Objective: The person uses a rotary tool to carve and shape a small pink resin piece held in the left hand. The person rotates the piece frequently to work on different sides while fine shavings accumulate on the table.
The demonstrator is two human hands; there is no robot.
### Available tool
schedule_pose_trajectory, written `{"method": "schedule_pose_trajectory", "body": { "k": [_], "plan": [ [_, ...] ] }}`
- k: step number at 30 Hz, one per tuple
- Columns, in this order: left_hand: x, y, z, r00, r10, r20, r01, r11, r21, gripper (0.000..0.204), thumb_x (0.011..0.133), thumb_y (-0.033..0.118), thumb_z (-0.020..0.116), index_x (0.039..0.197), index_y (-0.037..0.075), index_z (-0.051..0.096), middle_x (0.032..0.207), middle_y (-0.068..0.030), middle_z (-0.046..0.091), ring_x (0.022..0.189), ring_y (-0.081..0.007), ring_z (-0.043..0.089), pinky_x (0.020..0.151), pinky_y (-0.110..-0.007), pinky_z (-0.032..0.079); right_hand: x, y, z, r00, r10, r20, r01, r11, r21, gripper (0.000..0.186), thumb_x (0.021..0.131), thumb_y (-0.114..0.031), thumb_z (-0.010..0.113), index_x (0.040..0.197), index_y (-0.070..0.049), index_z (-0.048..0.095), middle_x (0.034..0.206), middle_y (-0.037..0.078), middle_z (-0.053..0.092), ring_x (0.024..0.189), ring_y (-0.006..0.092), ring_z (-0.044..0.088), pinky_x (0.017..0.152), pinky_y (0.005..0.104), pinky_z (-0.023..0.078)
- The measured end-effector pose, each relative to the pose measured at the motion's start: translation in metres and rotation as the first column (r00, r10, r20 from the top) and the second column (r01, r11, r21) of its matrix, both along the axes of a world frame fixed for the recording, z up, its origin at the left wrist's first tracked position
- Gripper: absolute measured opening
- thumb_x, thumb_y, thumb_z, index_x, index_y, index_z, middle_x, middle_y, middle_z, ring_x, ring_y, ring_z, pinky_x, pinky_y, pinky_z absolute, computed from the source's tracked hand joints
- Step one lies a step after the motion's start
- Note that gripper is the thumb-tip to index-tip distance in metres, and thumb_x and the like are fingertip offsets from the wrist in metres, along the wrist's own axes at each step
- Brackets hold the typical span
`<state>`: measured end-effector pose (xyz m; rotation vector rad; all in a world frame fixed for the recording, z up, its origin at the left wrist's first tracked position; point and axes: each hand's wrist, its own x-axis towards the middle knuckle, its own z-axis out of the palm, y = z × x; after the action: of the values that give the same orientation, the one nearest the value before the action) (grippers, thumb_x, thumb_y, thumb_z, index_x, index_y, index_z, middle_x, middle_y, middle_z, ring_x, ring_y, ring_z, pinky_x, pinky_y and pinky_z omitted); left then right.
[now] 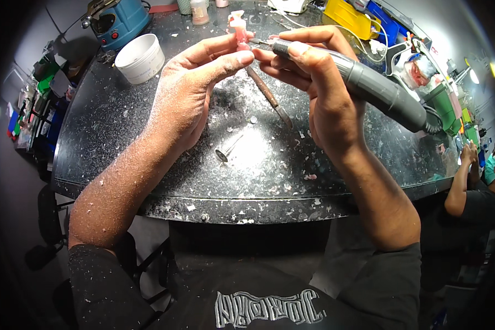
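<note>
Head view: L hand (190, 80) has thumb + fingertips pinched together on a small pink-and-white piece (240, 34), held up over the far half of the worktop (291, 179), nearer the far edge than the front one. R hand (333, 91) is clamped round a dark grey rotary handpiece (379, 85), thumb on top, bit (260, 41) aimed at the piece; can't tell if the tip touches.

Risks, IMO: bit is v. close to L fingertips, so a slip or catch could nick skin. Piece is small w/ little to grip; dusty fingers could let it spin or drop. Too much pressure might crack a thin part. Brown-handled tool (263, 89) lies right below, toward worktop centre; a dropped piece could hit it.

Containers: white tub (143, 69) nr the far left corner, contents n/a from here. Small jar (200, 14) at the far edge, pinkish, fill unclear. Yellow bin (344, 19) + blue bin (385, 25) nr the far right corner, some pale bits in/around them, too small to ID. Green bin (445, 104) along the right edge, contents unclear.
</note>
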<state>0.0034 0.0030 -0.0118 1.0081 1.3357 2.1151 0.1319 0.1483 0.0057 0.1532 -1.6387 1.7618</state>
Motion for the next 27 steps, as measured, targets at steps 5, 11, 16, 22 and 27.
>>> {"method": "schedule_pose_trajectory", "body": {
  "k": [5, 11, 16, 22, 27],
  "plan": [
    [0.0012, 0.0004, 0.0015, 0.999, 0.012, -0.049, -0.013, 1.000, -0.022, 0.033, 0.092, 0.008, 0.076, 0.124, 0.001, 0.072, 0.124, -0.0123, 0.073, 0.119, -0.0182, 0.067, 0.112, -0.035, 0.045, 0.0015, 0.0021, 0.0005, 0.998, -0.050, 0.024, 0.046, 0.991, 0.128, 0.023, 0.100, -0.011, 0.052, 0.113, 0.007, 0.058, 0.110, 0.020, 0.069, 0.103, 0.0292, 0.075, 0.096, 0.0403, 0.062],
    [0.0008, -0.0010, 0.0038, 0.987, 0.050, -0.155, -0.058, 0.997, -0.045, 0.031, 0.092, 0.008, 0.075, 0.122, 0.002, 0.072, 0.123, -0.0127, 0.073, 0.119, -0.0186, 0.067, 0.111, -0.034, 0.047, 0.0013, 0.0024, 0.0001, 0.998, -0.055, 0.028, 0.051, 0.991, 0.125, 0.023, 0.100, -0.012, 0.053, 0.112, 0.007, 0.059, 0.108, 0.019, 0.070, 0.101, 0.0276, 0.075, 0.096, 0.0386, 0.061],
    [-0.0001, -0.0018, 0.0045, 0.995, 0.000, -0.101, -0.004, 0.999, -0.047, 0.026, 0.093, 0.008, 0.075, 0.118, 0.002, 0.074, 0.120, -0.0121, 0.074, 0.116, -0.0184, 0.068, 0.109, -0.034, 0.048, 0.0013, 0.0065, -0.0018, 0.999, -0.050, 0.023, 0.046, 0.987, 0.154, 0.024, 0.100, -0.012, 0.053, 0.112, 0.006, 0.060, 0.105, 0.019, 0.071, 0.100, 0.0261, 0.075, 0.095, 0.0375, 0.061],
    [0.0027, 0.0004, 0.0011, 0.982, 0.080, -0.169, -0.089, 0.995, -0.051, 0.026, 0.092, 0.008, 0.076, 0.117, 0.001, 0.073, 0.118, -0.0113, 0.075, 0.114, -0.0173, 0.069, 0.108, -0.033, 0.048, 0.0014, 0.0023, -0.0005, 0.996, -0.078, 0.033, 0.073, 0.986, 0.149, 0.024, 0.100, -0.013, 0.053, 0.113, 0.006, 0.060, 0.103, 0.018, 0.071, 0.099, 0.0245, 0.075, 0.096, 0.0370, 0.060],
    [0.0040, -0.0011, 0.0017, 0.979, 0.114, -0.170, -0.130, 0.988, -0.085, 0.027, 0.091, 0.009, 0.077, 0.116, 0.001, 0.073, 0.116, -0.0105, 0.075, 0.113, -0.0164, 0.069, 0.107, -0.032, 0.048, 0.0019, 0.0047, -0.0022, 0.997, -0.075, 0.030, 0.068, 0.978, 0.195, 0.024, 0.100, -0.013, 0.053, 0.113, 0.005, 0.060, 0.102, 0.017, 0.071, 0.101, 0.0246, 0.075, 0.098, 0.0377, 0.059]
  ]
}}
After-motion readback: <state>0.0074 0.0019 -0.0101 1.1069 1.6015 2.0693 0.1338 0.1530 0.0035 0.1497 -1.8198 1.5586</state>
